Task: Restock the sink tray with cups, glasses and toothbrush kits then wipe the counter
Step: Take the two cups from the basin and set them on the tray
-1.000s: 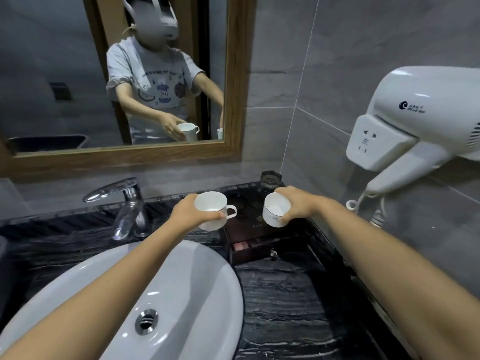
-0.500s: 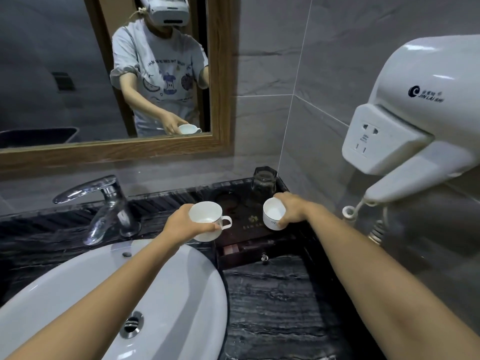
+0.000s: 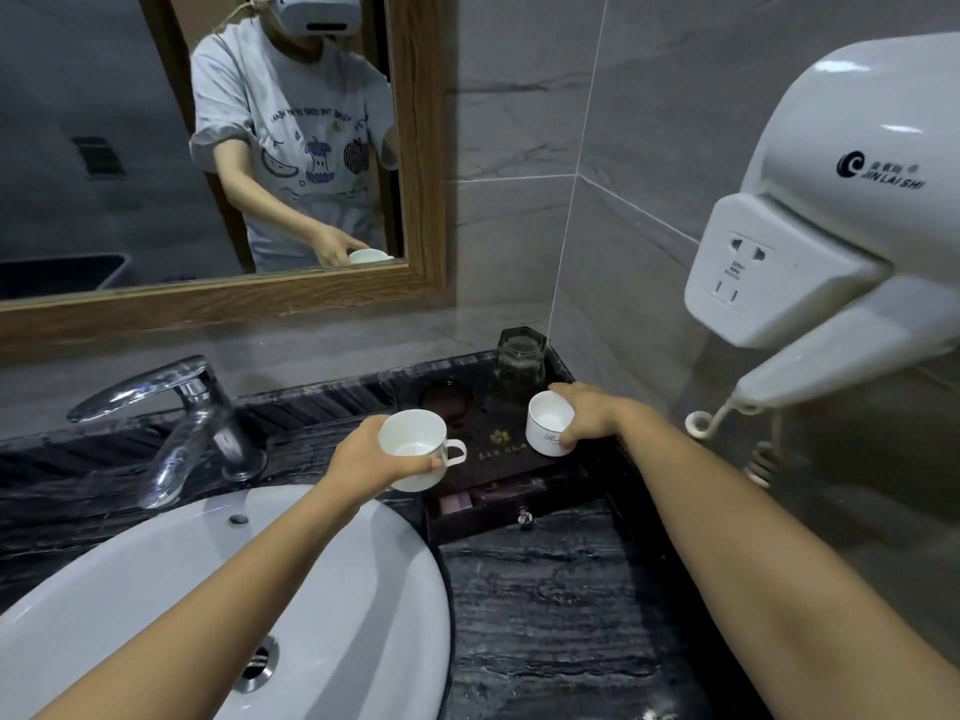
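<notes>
Head view: each hand (image 3: pixel 363 459) (image 3: pixel 589 415) grips a white cup (image 3: pixel 415 449) (image 3: pixel 548 423) near the glass (image 3: pixel 519 358), faucet (image 3: pixel 182 423) leftward.

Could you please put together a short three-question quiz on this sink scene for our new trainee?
1. True or false: the left hand holds a white cup by the tray's left edge.
2. What stands at the tray's back right corner: A) glass B) soap bottle C) kettle?
3. Fill in: the right hand grips the second cup near the tray's ____ edge.

Key: 1 true; 2 A; 3 right.
</notes>
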The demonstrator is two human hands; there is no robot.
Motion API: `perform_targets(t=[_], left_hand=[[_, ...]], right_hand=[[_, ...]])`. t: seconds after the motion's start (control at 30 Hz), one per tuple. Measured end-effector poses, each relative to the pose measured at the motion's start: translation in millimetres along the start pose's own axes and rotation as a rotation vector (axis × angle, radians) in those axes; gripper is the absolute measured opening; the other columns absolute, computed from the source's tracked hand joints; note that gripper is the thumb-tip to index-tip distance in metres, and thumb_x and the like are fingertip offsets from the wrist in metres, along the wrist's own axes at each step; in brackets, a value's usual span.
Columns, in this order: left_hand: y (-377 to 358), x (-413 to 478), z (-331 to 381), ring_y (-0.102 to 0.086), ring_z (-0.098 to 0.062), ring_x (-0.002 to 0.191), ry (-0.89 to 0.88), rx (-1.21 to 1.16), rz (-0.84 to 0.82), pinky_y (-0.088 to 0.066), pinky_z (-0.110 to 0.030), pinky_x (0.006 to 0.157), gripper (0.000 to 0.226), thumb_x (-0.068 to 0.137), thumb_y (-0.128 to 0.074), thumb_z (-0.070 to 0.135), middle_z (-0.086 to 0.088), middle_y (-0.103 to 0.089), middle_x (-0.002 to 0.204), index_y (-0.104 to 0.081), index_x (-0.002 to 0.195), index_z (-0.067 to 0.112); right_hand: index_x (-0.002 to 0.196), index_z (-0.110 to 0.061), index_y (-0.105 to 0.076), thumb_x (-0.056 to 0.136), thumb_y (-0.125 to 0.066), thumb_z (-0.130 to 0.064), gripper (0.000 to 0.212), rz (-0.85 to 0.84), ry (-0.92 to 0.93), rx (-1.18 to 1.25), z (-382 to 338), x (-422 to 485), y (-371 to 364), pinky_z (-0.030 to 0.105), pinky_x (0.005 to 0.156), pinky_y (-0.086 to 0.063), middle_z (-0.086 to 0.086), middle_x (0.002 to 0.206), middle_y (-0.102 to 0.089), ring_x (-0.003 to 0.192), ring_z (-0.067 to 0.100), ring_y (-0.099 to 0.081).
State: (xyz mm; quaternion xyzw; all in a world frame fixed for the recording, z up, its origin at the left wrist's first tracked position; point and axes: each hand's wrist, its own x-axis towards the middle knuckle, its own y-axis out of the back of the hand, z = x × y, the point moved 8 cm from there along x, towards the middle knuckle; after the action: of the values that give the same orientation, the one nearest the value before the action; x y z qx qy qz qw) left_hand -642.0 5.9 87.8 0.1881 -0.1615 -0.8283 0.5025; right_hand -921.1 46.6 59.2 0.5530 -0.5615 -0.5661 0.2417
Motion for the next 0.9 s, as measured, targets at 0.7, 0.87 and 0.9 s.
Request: perform_targets(t=[0.7,0.87,0.9], left_hand=[[-30,35,-26,-0.048,-0.021,0.106,0.048,0.006,0.071,-0.040,-0.030,0.078,0.071,0.062,-0.081,0.033,-0.002,-0.055,0.119,-0.048,0.122,0.016],[-43,41,-33,-0.049,-0.026,0.115,0.060,0.000,0.074,-0.041,-0.031,0.079,0.072,0.063,-0.082,0.031,-0.006,-0.054,0.125,-0.046,0.124,0.014],[-45,41,-34,-0.048,-0.026,0.116,0.060,0.001,0.079,-0.041,-0.031,0.080,0.073,0.064,-0.081,0.031,-0.006,-0.053,0.126,-0.045,0.124,0.014]], right_hand=[[0.126,-0.009,-0.052,0.082,-0.060,-0.011,0.044,0.546,0.041,0.255,-46,-71,4,0.037,0.101,-0.038,0.009,0.131,-0.049,0.125,0.027,-0.039],[0.120,-0.012,-0.057,0.086,-0.064,-0.025,0.037,0.484,0.059,0.222,-36,-87,-65,0.030,0.094,-0.042,0.002,0.119,-0.056,0.118,0.019,-0.046],[0.123,-0.013,-0.056,0.087,-0.063,-0.026,0.039,0.458,0.062,0.194,-33,-86,-76,0.030,0.094,-0.043,0.001,0.120,-0.056,0.118,0.019,-0.045]])
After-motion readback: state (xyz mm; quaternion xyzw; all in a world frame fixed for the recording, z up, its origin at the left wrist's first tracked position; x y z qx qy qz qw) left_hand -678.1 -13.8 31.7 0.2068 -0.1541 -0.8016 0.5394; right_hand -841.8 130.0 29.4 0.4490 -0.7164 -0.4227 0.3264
